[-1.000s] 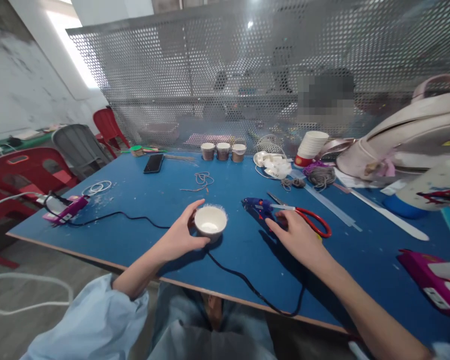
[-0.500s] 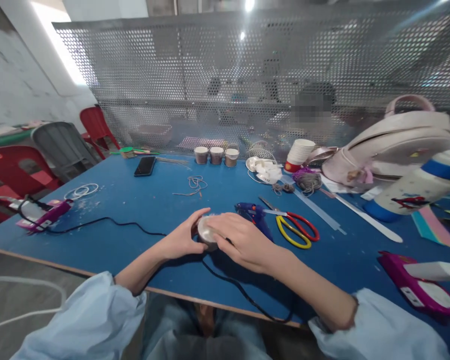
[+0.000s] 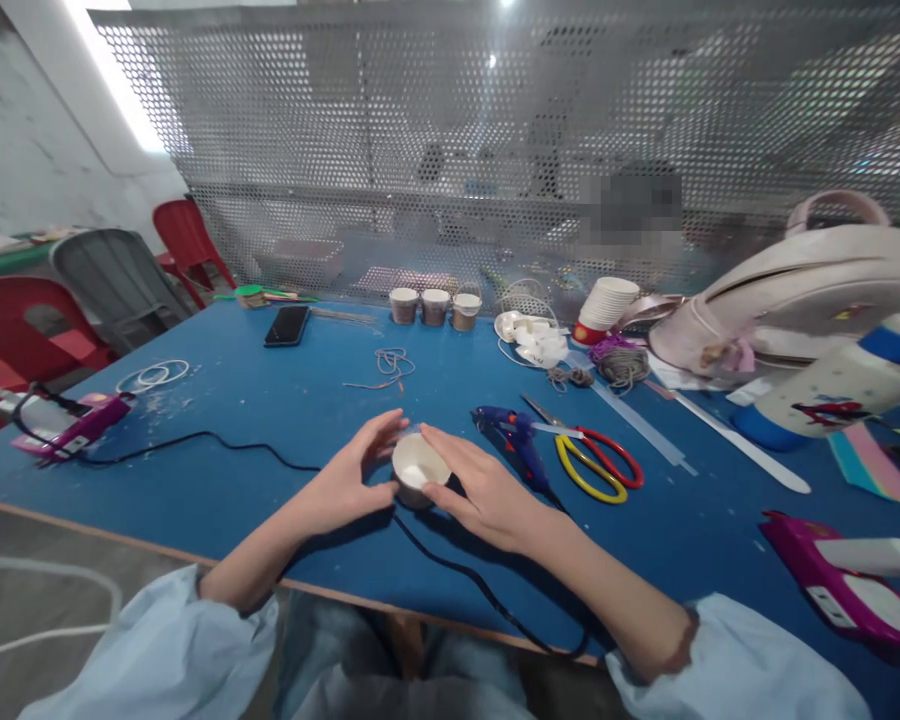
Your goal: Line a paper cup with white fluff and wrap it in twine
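Observation:
A small paper cup (image 3: 418, 466), white inside with a darker greyish-brown outer wall, stands upright on the blue table between my hands. My left hand (image 3: 352, 480) curves around its left side, thumb low at the near edge. My right hand (image 3: 480, 485) grips the right side, fingers along the rim and thumb at the front. Just right of my right hand lies a blue glue gun (image 3: 517, 435) with a clear stick in its back. Scissors (image 3: 600, 465) with red and yellow handles rest beside it.
Along the back stand several small wrapped cups (image 3: 435, 308), a stack of paper cups (image 3: 604, 308) and grey yarn (image 3: 624, 367). A bottle (image 3: 840, 390) and a bag (image 3: 795, 290) occupy the right. A black cord (image 3: 465, 575) runs under my hands. A phone (image 3: 287, 326) lies back left.
My right hand has moved from over the cup's mouth to its right side, so the white inside now shows. The left hand stays beside the cup, its fingers slightly looser.

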Motion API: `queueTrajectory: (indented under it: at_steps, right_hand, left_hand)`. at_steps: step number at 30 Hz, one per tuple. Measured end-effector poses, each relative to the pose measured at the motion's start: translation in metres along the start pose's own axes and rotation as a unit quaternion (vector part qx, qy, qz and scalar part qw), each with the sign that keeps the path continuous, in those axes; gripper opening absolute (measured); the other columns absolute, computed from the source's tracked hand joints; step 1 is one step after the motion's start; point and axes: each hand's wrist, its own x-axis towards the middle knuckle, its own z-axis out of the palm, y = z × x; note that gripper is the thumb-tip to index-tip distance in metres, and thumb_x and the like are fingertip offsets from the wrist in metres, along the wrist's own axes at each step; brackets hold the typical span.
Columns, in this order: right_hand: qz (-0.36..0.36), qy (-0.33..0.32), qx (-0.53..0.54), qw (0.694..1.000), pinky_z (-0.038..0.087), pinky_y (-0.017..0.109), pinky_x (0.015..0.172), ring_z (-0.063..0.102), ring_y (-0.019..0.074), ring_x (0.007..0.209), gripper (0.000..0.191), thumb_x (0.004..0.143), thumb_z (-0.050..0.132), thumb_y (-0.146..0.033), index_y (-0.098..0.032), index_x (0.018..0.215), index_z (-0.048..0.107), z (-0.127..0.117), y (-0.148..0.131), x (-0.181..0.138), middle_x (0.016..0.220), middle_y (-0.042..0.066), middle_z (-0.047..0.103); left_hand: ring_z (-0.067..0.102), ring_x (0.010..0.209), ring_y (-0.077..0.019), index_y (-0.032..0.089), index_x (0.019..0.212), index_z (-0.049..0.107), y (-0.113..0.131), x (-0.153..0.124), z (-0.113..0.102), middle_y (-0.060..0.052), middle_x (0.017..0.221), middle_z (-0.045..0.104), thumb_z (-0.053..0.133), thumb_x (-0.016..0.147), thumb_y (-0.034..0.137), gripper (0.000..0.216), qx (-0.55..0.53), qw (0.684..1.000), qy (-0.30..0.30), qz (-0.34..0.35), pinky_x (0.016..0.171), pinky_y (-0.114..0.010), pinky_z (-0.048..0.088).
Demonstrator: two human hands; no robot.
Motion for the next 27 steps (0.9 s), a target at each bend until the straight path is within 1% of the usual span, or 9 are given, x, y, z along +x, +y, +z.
queueTrajectory:
  at_steps: [2, 3, 6, 8, 10, 12, 19, 22, 27]
  right_hand:
    - [0.015, 0.005, 0.030, 0.999, 0.036, 0.050, 0.109, 0.041, 0.0271, 0.133, 0.060, 0.094, 0.042, -0.046, -0.012, 0.144, 0.037, 0.002, 0.000, -0.001, 0.144, 0.019, 0.044]
    - [0.023, 0.010, 0.048, 0.999, 0.035, 0.049, 0.109, 0.040, 0.0263, 0.134, 0.060, 0.094, 0.042, -0.046, -0.012, 0.144, 0.037, 0.002, 0.000, -0.001, 0.144, 0.018, 0.044]
    - [0.057, 0.039, 0.110, 0.992, 0.033, 0.045, 0.111, 0.042, 0.0229, 0.133, 0.054, 0.096, 0.038, -0.045, -0.015, 0.142, 0.041, 0.006, 0.001, -0.002, 0.144, 0.014, 0.046]
    - [0.078, 0.060, 0.146, 0.984, 0.033, 0.043, 0.112, 0.044, 0.0209, 0.132, 0.050, 0.098, 0.035, -0.042, -0.016, 0.140, 0.044, 0.008, 0.002, -0.002, 0.142, 0.011, 0.048]
    - [0.094, 0.074, 0.172, 0.978, 0.034, 0.042, 0.111, 0.046, 0.0203, 0.130, 0.048, 0.097, 0.035, -0.039, -0.016, 0.138, 0.047, 0.009, 0.001, -0.001, 0.141, 0.011, 0.050]
    - [0.108, 0.081, 0.190, 0.972, 0.034, 0.042, 0.111, 0.047, 0.0205, 0.129, 0.046, 0.096, 0.038, -0.036, -0.017, 0.136, 0.049, 0.009, 0.000, -0.001, 0.139, 0.009, 0.052]
    - [0.147, 0.096, 0.240, 0.955, 0.040, 0.043, 0.107, 0.053, 0.0217, 0.123, 0.041, 0.091, 0.044, -0.031, -0.022, 0.130, 0.056, 0.008, -0.003, 0.001, 0.134, 0.007, 0.057]
    - [0.159, 0.090, 0.246, 0.952, 0.039, 0.042, 0.107, 0.053, 0.0211, 0.124, 0.042, 0.091, 0.042, -0.028, -0.022, 0.129, 0.057, 0.007, -0.004, 0.000, 0.134, 0.006, 0.058]
    - [0.160, 0.068, 0.218, 0.960, 0.035, 0.044, 0.110, 0.050, 0.0216, 0.127, 0.044, 0.093, 0.038, -0.029, -0.018, 0.132, 0.055, 0.008, -0.003, -0.004, 0.136, 0.008, 0.055]
  left_hand:
    - [0.043, 0.132, -0.0229, 0.022, 0.133, 0.046, 0.011, -0.004, -0.001, -0.010, 0.142, 0.047, 0.058, 0.079, 0.015, 0.055, 0.018, 0.997, 0.054, 0.057, 0.111, -0.040, 0.033]
    - [0.045, 0.130, -0.0226, 0.021, 0.128, 0.052, 0.018, -0.006, -0.001, -0.009, 0.138, 0.051, 0.055, 0.083, 0.017, 0.045, 0.035, 0.994, 0.061, 0.082, 0.111, -0.040, 0.034]
    - [0.058, 0.115, -0.0219, 0.021, 0.109, 0.066, 0.031, -0.004, 0.004, -0.007, 0.119, 0.066, 0.050, 0.089, 0.022, 0.026, 0.148, 0.981, 0.014, 0.127, 0.104, -0.039, 0.042]
    - [0.060, 0.113, -0.0219, 0.021, 0.103, 0.069, 0.030, 0.001, 0.007, -0.007, 0.111, 0.070, 0.049, 0.090, 0.023, 0.024, 0.228, 0.962, -0.008, 0.148, 0.102, -0.039, 0.043]
    - [0.058, 0.116, -0.0233, 0.019, 0.103, 0.069, 0.023, 0.005, 0.010, -0.009, 0.113, 0.070, 0.048, 0.090, 0.024, 0.025, 0.288, 0.945, 0.006, 0.155, 0.105, -0.042, 0.041]
    - [0.056, 0.120, -0.0242, 0.018, 0.106, 0.068, 0.015, 0.006, 0.011, -0.011, 0.118, 0.067, 0.047, 0.090, 0.025, 0.027, 0.319, 0.937, 0.027, 0.141, 0.107, -0.044, 0.040]
    - [0.053, 0.124, -0.0234, 0.019, 0.116, 0.062, 0.003, -0.005, 0.016, -0.010, 0.132, 0.059, 0.045, 0.091, 0.028, 0.032, 0.286, 0.952, 0.074, 0.082, 0.109, -0.043, 0.038]
    - [0.052, 0.124, -0.0227, 0.021, 0.113, 0.060, 0.000, -0.008, 0.019, -0.010, 0.133, 0.058, 0.046, 0.091, 0.029, 0.028, 0.251, 0.961, 0.096, 0.064, 0.109, -0.042, 0.036]
    - [0.050, 0.126, -0.0226, 0.021, 0.104, 0.054, -0.009, -0.014, 0.024, -0.012, 0.136, 0.054, 0.046, 0.091, 0.028, 0.016, 0.178, 0.976, 0.123, 0.030, 0.107, -0.041, 0.036]
